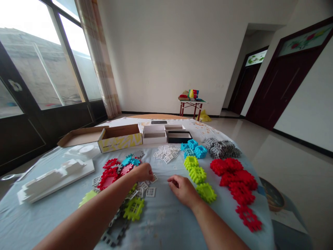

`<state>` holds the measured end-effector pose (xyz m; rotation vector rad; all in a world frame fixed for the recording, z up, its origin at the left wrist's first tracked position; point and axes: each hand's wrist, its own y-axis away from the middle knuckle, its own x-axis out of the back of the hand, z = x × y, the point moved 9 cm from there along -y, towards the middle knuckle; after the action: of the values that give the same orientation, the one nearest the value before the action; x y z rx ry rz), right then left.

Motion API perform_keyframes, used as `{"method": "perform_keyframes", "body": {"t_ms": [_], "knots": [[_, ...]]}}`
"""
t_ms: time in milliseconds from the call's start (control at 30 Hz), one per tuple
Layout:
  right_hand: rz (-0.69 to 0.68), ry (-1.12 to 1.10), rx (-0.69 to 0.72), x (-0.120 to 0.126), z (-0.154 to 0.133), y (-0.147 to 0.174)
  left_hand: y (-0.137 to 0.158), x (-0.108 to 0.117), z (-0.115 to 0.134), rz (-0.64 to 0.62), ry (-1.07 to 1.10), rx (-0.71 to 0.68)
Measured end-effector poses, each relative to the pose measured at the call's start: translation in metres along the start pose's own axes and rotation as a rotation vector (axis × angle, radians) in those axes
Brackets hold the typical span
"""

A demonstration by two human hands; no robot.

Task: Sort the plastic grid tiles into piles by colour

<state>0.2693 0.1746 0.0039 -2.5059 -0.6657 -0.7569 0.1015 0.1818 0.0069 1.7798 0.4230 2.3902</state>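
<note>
My left hand (144, 172) reaches over a mixed pile of plastic building pieces, its fingers closed and pointing down. A small white window-frame piece (154, 178) shows right beside its fingertips; whether they grip one is hidden. More white window-frame pieces (150, 192) lie just below that hand. Under and beside my left forearm are red notched panels (108, 178), blue pieces (129, 160), a lime-green panel (134, 209) and grey pieces (114, 235). My right hand (182, 190) is loosely curled above the cloth, left of the lime-green panels (206, 192), with nothing visible in it.
Sorted groups hold white window frames (166, 153), blue blocks (199, 151), grey pieces (221, 148) and red panels (240, 192). Behind them stand an open yellow-white carton (121, 143), small boxes (154, 139) and a phone-like black slab (159, 122). White foam (61, 178) lies left.
</note>
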Motion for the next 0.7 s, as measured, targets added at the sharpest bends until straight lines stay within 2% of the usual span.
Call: {"method": "perform_keyframes", "body": {"t_ms": [167, 300, 533, 700], "knots": [[0.004, 0.004, 0.002, 0.0, 0.001, -0.001, 0.004, 0.005, 0.001, 0.139, -0.046, -0.025], [0.002, 0.002, -0.001, -0.001, 0.003, -0.001, 0.003, 0.002, 0.005, 0.184, -0.06, -0.048], [0.002, 0.004, 0.002, 0.0, 0.002, 0.0, 0.009, 0.011, 0.012, 0.168, 0.08, -0.104], [-0.007, 0.018, 0.001, -0.001, 0.002, -0.001, 0.031, 0.015, 0.004, 0.061, 0.217, -0.172]]}}
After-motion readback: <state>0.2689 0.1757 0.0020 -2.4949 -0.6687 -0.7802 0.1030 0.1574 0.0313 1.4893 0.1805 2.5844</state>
